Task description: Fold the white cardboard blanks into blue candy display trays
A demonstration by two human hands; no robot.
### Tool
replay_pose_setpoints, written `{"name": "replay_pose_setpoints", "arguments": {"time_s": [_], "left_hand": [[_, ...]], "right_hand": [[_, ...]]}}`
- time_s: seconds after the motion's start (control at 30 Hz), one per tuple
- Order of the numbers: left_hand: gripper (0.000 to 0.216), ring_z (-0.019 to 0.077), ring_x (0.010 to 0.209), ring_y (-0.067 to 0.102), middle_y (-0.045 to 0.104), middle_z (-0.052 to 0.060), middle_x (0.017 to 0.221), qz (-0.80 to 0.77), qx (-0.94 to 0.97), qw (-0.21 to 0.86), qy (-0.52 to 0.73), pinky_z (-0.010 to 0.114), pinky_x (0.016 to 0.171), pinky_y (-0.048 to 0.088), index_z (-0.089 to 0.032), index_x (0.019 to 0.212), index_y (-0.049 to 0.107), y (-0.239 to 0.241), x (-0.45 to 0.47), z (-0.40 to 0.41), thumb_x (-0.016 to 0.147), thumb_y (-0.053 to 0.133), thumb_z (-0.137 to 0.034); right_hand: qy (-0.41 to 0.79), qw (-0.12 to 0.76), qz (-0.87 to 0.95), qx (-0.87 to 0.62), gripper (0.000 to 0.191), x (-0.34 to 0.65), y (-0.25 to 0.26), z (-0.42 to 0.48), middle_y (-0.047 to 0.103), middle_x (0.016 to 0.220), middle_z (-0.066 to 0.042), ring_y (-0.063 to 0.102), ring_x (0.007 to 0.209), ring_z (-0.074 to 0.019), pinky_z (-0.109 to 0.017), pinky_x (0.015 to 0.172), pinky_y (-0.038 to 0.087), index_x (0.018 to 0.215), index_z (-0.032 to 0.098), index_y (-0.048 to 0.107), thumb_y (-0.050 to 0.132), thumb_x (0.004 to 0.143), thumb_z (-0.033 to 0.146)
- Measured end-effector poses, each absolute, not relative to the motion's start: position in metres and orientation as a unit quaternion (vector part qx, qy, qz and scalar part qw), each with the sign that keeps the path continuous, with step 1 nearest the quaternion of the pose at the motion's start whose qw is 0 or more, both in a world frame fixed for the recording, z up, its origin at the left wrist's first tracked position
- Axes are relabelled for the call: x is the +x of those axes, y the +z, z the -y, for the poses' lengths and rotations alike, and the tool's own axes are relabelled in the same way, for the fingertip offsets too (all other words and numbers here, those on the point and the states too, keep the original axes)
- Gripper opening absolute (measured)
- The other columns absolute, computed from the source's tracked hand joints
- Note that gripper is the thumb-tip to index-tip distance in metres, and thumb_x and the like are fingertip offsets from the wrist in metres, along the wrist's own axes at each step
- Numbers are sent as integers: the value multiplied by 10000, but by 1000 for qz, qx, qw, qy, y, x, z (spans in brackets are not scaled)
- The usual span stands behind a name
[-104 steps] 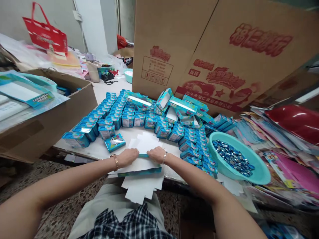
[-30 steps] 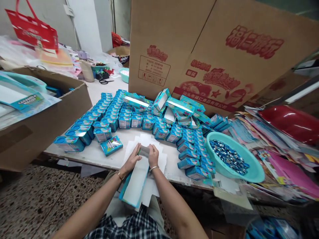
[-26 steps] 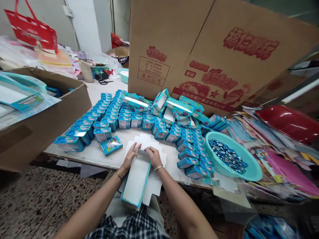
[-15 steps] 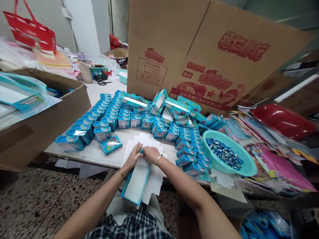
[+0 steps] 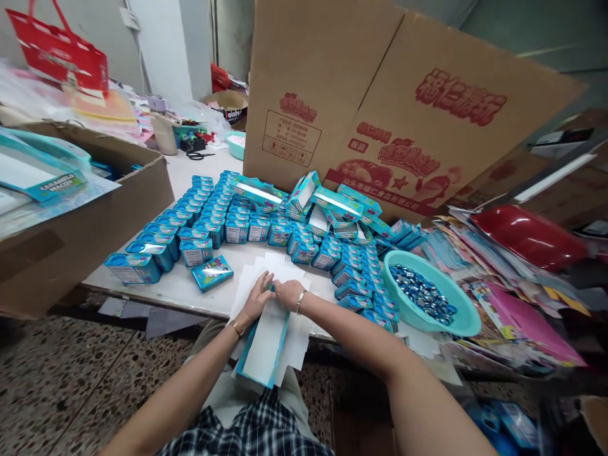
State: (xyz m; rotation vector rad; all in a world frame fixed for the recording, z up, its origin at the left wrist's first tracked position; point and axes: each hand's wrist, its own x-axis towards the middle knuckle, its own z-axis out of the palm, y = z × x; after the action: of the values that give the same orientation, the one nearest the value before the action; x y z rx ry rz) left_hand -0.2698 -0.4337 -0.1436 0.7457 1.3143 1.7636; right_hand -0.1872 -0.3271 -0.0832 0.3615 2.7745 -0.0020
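Note:
A long cardboard tray [image 5: 264, 345], white inside with blue edges, lies at the table's front edge and juts out over my lap. My left hand [image 5: 257, 296] grips its far left corner, thumb and fingers closing on the blue edge. At the far right corner, my right hand [image 5: 289, 294] has its fingers curled tightly on the tray's end. The fingertips hide the exact fold. Under the tray lie flat white die-cut card sheets [image 5: 297, 345]. Just beyond my left hand, one small blue candy box [image 5: 213, 273] lies flat on the table.
Rows of blue boxes [image 5: 194, 247] curve around the work spot, with folded trays [image 5: 338, 201] heaped behind. A turquoise basin [image 5: 468, 320] of shiny wrapped pieces stands right. Large cartons [image 5: 304, 57] rise behind, and an open carton [image 5: 95, 221] stands left.
The camera view has shifted slightly. Both hands remain at the tray's far end, and the tray's near end has swung a little to the right.

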Motion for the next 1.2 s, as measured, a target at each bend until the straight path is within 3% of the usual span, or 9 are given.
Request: {"name": "replay_pose_setpoints", "arguments": {"time_s": [0.37,0.47,0.6,0.7,0.77,0.83,1.0,1.1,1.2], "left_hand": [[808,291,1346,326,410,167,1425,-532,331,432,649,459,1059,331,-156,1399,283,-133,-283,437,651,577,-237],[758,300,1258,441,494,167,1349,-627,450,429,469,446,1016,378,-132,1380,333,-113,-304,458,687,596,-287],[525,273,1061,568,603,141,1175,-723,630,249,137,396,909,429,-155,1294,452,-90,-323,494,770,485,-169],[521,242,906,610,620,142,1057,-729,668,151,17,339,766,455,-143,1326,396,-86,-315,504,812,355,-64],[527,235,859,606,605,153,1037,-736,667,110,-9,327,708,450,-120,1366,331,-87,-303,502,846,277,-49],[511,242,875,591,592,158,1035,-746,660,89,-20,331,701,445,-107,1387,288,-87,-294,500,878,255,-89],[514,268,962,575,555,144,1132,-722,681,124,7,350,760,454,-147,1332,346,-79,-302,502,881,405,-387],[309,228,838,612,582,117,1037,-721,677,146,-15,332,713,464,-164,1162,481,-81,-310,500,886,371,-250],[303,215,751,614,585,127,966,-734,667,121,-43,334,660,470,-133,1049,519,-88,-306,495,856,293,-75]], "right_hand": [[-15,175,-974,142,344,-190,-77,330,669,1019,-176,634,984,-268,-368,809,456,1185,110,475,473,857,212],[-29,159,-969,186,351,-173,-77,325,663,1024,-191,637,956,-285,-359,751,465,1171,94,493,482,849,234],[-80,170,-961,202,287,-138,-67,304,700,905,-116,663,797,-219,-267,633,450,979,156,618,480,877,386],[-143,95,-963,209,430,-132,-59,288,705,872,-46,648,790,-166,-237,656,427,965,222,651,304,947,474],[-157,42,-971,177,417,-141,-58,287,689,982,-36,626,895,-171,-244,711,417,1060,258,636,310,945,491],[-121,58,-985,111,355,-156,-61,292,670,1034,-42,606,946,-192,-254,728,409,1065,267,640,446,891,508],[66,103,-993,-6,245,-181,-77,309,674,934,-102,629,850,-219,-313,727,397,958,163,627,506,883,362],[100,109,-986,-73,209,-182,-86,308,681,872,-110,641,772,-202,-319,694,390,927,136,605,414,915,221],[108,110,-979,-133,220,-181,-92,304,683,840,-117,639,746,-200,-321,672,379,891,124,600,387,910,177]]}}
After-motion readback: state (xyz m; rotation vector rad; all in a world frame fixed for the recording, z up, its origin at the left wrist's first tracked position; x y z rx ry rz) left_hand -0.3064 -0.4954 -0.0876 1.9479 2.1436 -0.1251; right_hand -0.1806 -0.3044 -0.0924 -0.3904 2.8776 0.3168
